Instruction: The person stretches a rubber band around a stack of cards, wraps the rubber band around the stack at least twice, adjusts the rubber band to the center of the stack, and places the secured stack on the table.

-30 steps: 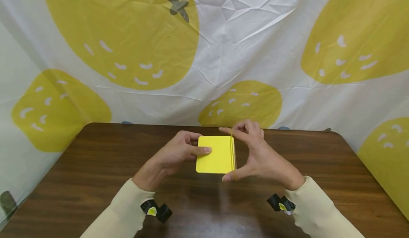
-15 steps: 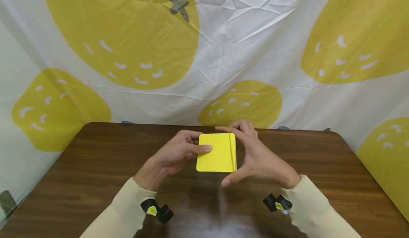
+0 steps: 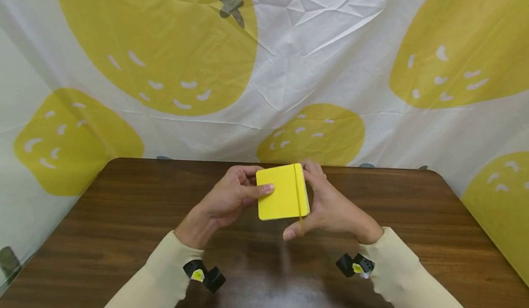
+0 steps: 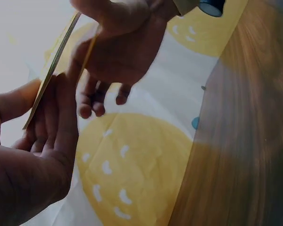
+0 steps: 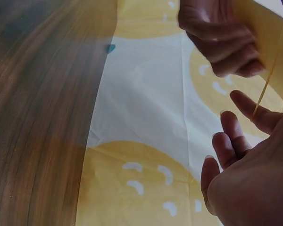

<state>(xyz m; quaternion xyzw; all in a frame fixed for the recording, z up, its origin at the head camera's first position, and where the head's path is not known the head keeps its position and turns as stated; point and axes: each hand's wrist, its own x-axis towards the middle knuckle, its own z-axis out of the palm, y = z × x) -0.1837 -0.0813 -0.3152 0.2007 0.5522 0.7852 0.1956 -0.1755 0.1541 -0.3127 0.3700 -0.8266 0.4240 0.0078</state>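
Note:
A small square yellow notebook (image 3: 285, 200) with rounded corners is held up above the table. My left hand (image 3: 227, 200) pinches its left side, thumb on the cover and fingers behind. A thin yellow elastic band (image 3: 297, 184) runs down the cover near the right edge. Its lower end loops over the thumb of my right hand (image 3: 332, 209), which spreads around the notebook's right side. In the right wrist view the band (image 5: 266, 89) stretches up from the right index finger, while the other fingers are loosely bent. The left wrist view shows the notebook (image 4: 52, 70) edge-on.
A dark brown wooden table (image 3: 136, 234) lies beneath both hands. Behind it hangs a white cloth (image 3: 198, 133) with large yellow fruit prints, close to the table's far edge. Black wrist cameras (image 3: 204, 275) sit on both sleeves.
The notebook has tilted, its right side rising. The right hand has shifted slightly left, its index finger passing behind the notebook. The band lies farther in across the cover. The left grip stays.

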